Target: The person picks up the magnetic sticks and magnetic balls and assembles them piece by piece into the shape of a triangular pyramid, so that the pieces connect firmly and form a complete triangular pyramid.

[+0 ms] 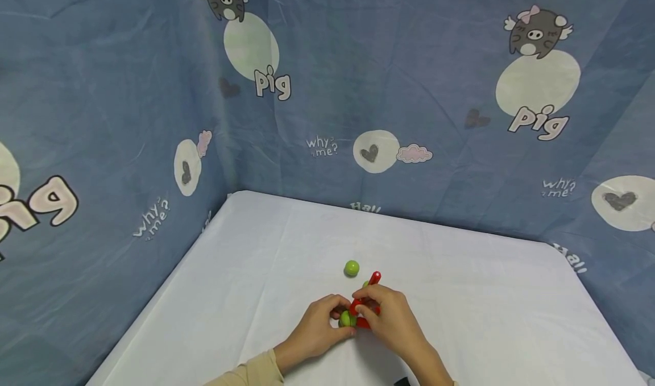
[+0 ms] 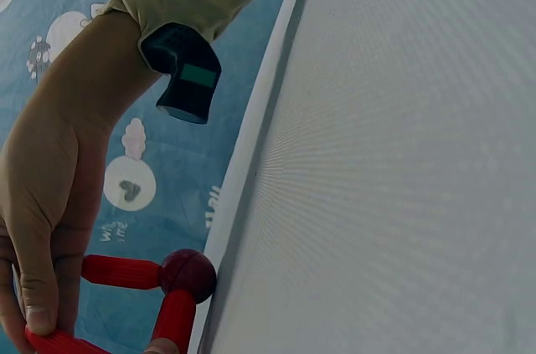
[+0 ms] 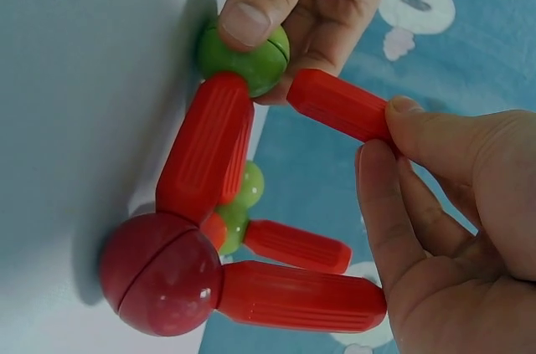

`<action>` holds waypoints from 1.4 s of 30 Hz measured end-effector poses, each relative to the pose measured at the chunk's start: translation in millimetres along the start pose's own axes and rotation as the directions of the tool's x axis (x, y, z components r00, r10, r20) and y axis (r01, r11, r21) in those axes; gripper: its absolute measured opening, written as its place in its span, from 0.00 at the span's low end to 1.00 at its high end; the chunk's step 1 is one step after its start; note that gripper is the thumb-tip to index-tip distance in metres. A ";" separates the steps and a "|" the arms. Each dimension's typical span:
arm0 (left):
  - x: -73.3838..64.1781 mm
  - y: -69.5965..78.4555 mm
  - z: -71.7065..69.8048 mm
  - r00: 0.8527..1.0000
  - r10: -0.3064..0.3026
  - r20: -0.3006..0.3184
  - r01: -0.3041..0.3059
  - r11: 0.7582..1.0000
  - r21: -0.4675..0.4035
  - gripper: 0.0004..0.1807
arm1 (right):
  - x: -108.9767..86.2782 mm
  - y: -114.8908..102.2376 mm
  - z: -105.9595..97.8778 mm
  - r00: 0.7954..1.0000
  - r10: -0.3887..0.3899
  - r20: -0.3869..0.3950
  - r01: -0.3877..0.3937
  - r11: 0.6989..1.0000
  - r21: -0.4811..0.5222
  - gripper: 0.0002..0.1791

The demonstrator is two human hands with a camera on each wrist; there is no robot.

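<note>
In the head view my left hand [image 1: 319, 326] holds a green ball [image 1: 347, 319] low over the white table. Its thumb presses the ball's split seam in the right wrist view. My right hand [image 3: 469, 195] pinches a short red rod [image 3: 339, 107] between thumb and fingertips, the rod's free end close beside that green ball. From the ball a red rod [image 3: 197, 149] runs to a dark red ball [image 3: 159, 274], which carries another upright red rod [image 3: 301, 295]. Behind stand a second green ball [image 3: 233, 233] and its red rod [image 3: 297, 245]. The left wrist view shows mostly my right hand [image 2: 50, 203].
One loose green ball [image 1: 351, 268] lies beyond the hands on the white table [image 1: 460, 295]. Blue printed cloth [image 1: 327, 107] hangs behind and to the left of it. A black device [image 2: 186, 74] sits at my right wrist.
</note>
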State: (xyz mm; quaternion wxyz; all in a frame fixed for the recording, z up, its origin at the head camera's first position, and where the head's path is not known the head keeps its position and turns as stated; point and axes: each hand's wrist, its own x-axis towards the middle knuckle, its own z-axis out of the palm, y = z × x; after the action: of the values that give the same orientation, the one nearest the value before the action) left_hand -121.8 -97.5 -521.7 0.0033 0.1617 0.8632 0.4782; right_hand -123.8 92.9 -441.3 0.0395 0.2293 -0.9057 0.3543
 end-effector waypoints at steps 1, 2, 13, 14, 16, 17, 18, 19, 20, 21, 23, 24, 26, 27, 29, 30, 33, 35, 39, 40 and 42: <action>0.0 0.0 0.2 1.000 -0.001 -0.001 0.001 1.000 -0.001 0.20 | 0.1 -0.2 0.1 1.000 0.001 0.001 -0.001 1.000 -0.004 0.10; 0.0 0.0 0.4 1.000 -0.002 -0.002 0.002 1.000 0.000 0.20 | 0.0 -0.5 0.3 1.000 0.003 0.001 -0.003 1.000 -0.009 0.10; 1.0 3.3 -0.4 0.999 0.030 -0.016 -0.030 0.999 -0.012 0.21 | 0.9 0.8 1.6 1.000 0.012 0.016 -0.012 1.000 0.005 0.09; 1.0 3.5 -0.5 0.999 0.031 -0.016 -0.031 0.999 -0.011 0.21 | 1.0 0.9 1.5 1.000 0.012 0.017 -0.012 1.000 0.004 0.09; 1.0 3.5 -0.4 1.000 0.027 -0.016 -0.027 1.000 -0.008 0.21 | 1.0 1.0 1.4 1.000 0.013 0.020 -0.013 1.000 0.005 0.09; 0.8 3.6 -0.3 1.000 0.027 -0.016 -0.027 1.000 -0.007 0.21 | 0.9 0.9 1.3 1.000 0.012 0.022 -0.012 1.000 0.006 0.09; 0.8 3.6 -0.2 0.999 0.029 -0.017 -0.029 1.000 -0.006 0.21 | 0.9 0.9 1.3 1.000 0.013 0.023 -0.013 1.000 0.006 0.09; 0.8 3.5 0.0 0.999 0.030 -0.017 -0.030 1.000 -0.005 0.21 | 0.9 0.9 1.4 1.000 0.012 0.024 -0.013 1.000 0.007 0.09; 0.8 3.3 0.2 0.999 0.030 -0.017 -0.030 1.000 -0.002 0.21 | 0.9 0.9 1.4 1.000 0.013 0.025 -0.013 1.000 0.006 0.09; 0.9 3.1 0.4 0.999 0.031 -0.017 -0.031 1.000 0.001 0.21 | 0.7 0.8 1.5 1.000 0.013 0.025 -0.013 1.000 0.007 0.09; 1.1 2.6 0.8 0.999 0.029 -0.018 -0.029 1.000 0.006 0.21 | 0.6 0.7 1.5 1.000 0.006 0.024 -0.006 1.000 0.006 0.10; 1.3 2.2 1.0 0.999 0.028 -0.017 -0.027 1.000 0.008 0.21 | 0.6 0.7 1.6 1.000 0.003 0.022 -0.003 1.000 0.003 0.10; 1.4 2.3 1.1 1.000 0.022 -0.017 -0.022 1.000 0.012 0.20 | 0.5 0.5 1.5 1.000 -0.007 0.016 0.007 1.000 -0.003 0.11; 1.4 2.6 1.1 1.000 0.021 -0.018 -0.021 1.000 0.013 0.20 | 0.3 0.4 1.2 1.000 -0.013 0.011 0.013 1.000 -0.008 0.12; 1.3 2.9 1.2 1.000 0.016 -0.017 -0.016 1.000 0.011 0.19 | -0.4 0.0 -0.4 1.000 -0.021 -0.004 0.021 1.000 -0.017 0.14; 1.2 3.1 1.2 1.000 0.014 -0.015 -0.014 1.000 0.010 0.19 | -0.7 -0.1 -1.8 1.000 -0.020 -0.013 0.019 1.000 -0.014 0.15; 0.8 4.0 1.2 1.000 0.012 -0.004 -0.012 1.000 0.001 0.19 | -2.1 0.7 -8.3 0.999 -0.005 -0.054 0.005 1.000 0.008 0.17; 0.4 4.6 1.2 1.000 0.006 0.002 -0.006 1.000 -0.004 0.19 | -1.9 3.0 -14.0 0.997 0.016 -0.081 -0.013 0.999 0.038 0.18; -0.1 6.5 0.8 1.000 -0.013 0.001 0.013 1.000 -0.009 0.20 | -0.2 14.2 -26.3 0.995 0.056 -0.084 -0.048 0.994 0.096 0.20; -0.1 6.9 0.7 1.000 -0.021 0.001 0.021 1.000 -0.009 0.20 | 0.0 17.9 -29.4 0.995 0.067 -0.072 -0.059 0.992 0.108 0.21; 0.1 7.5 0.7 0.999 -0.033 0.002 0.033 0.999 -0.008 0.20 | -0.2 26.0 -35.5 0.996 0.087 -0.034 -0.082 0.988 0.127 0.23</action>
State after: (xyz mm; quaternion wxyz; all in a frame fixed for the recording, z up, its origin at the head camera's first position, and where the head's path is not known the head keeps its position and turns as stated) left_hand -119.7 -93.2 -515.8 0.0127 0.1481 0.8638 0.4814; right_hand -138.4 133.2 -431.1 0.0278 0.1856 -0.8896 0.4165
